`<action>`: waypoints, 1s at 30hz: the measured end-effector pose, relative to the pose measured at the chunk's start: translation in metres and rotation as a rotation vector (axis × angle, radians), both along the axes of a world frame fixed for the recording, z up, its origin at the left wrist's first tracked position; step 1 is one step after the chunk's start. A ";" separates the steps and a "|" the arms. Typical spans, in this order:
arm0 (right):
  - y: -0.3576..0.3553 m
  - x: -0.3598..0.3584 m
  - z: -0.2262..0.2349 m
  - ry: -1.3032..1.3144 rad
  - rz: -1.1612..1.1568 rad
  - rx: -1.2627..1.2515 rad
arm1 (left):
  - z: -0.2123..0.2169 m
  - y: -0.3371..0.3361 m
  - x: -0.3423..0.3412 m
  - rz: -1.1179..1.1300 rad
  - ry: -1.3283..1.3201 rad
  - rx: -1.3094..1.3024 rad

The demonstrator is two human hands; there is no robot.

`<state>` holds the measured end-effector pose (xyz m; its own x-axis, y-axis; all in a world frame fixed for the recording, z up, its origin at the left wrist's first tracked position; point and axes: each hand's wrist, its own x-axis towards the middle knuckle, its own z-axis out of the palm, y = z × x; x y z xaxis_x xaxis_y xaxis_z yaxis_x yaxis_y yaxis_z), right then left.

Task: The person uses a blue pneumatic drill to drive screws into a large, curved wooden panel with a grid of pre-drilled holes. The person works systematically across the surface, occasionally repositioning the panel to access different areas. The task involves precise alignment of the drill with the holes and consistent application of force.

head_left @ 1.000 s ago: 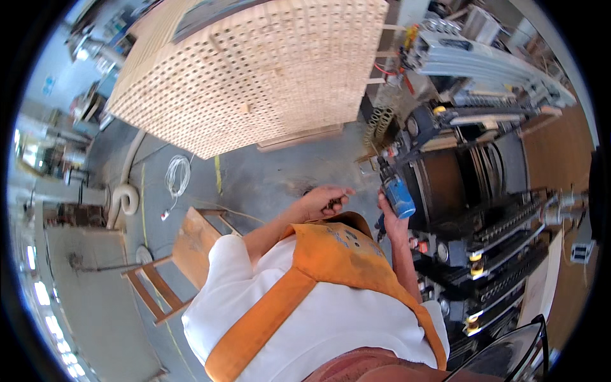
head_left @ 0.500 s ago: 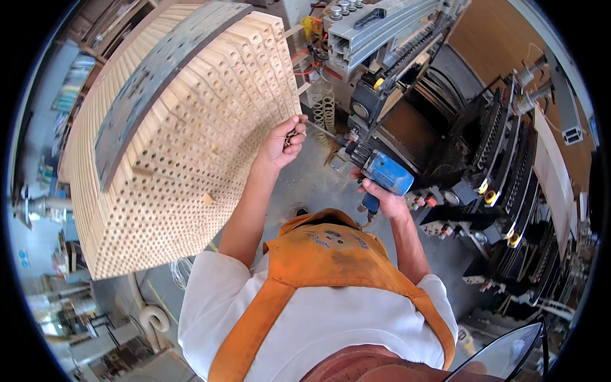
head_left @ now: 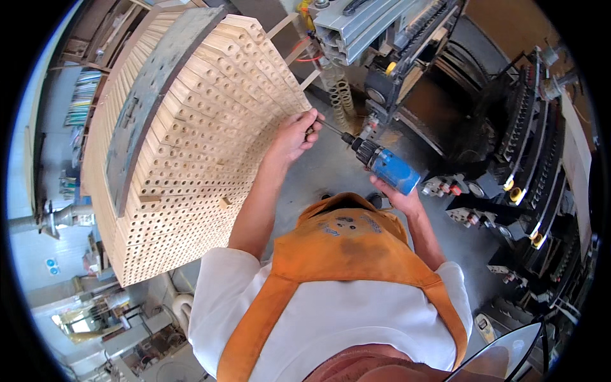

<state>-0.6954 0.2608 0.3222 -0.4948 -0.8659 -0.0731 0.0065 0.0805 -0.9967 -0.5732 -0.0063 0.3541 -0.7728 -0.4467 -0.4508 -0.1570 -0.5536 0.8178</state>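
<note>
My right hand (head_left: 396,192) grips a blue power drill (head_left: 393,170) with a black chuck. Its long, thin bit (head_left: 331,127) points up and left toward the wood. At the bit's far end, my left hand (head_left: 296,135) is closed, thumb and fingertips pinched by the tip, the other fingers curled over small pieces that barely show. Just left of that hand stands a large stack of pale wooden boards (head_left: 210,137), its face covered with rows of drilled holes. Whether the bit's tip touches the wood cannot be made out; my fingers hide it.
A grey-blue bar (head_left: 159,83) lies across the stack. Small wooden blocks (head_left: 224,202) stick out of its face. Black machinery with rails and gauges (head_left: 509,184) fills the right side. An aluminium profile (head_left: 363,32) and a coiled air hose (head_left: 342,95) are at the back.
The view has shifted, with the stack sitting slightly further right. The drill's body has tilted more in line with the bit. My left hand stays by the bit's tip.
</note>
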 end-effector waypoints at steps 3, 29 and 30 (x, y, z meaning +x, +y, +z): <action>-0.007 0.003 -0.017 -0.084 -0.029 -0.045 | -0.005 0.000 -0.004 0.056 -0.025 0.056; -0.116 0.007 -0.003 -0.523 -0.047 -0.311 | 0.002 -0.046 -0.033 0.229 0.597 0.401; -0.116 0.004 0.000 -0.514 -0.039 -0.300 | -0.001 -0.047 -0.031 0.218 0.602 0.393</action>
<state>-0.6912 0.1445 0.3221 -0.4930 -0.8675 -0.0669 0.4916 -0.2143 -0.8440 -0.6045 -0.0533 0.3529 -0.8487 -0.5111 -0.1358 0.4016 -0.7899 0.4634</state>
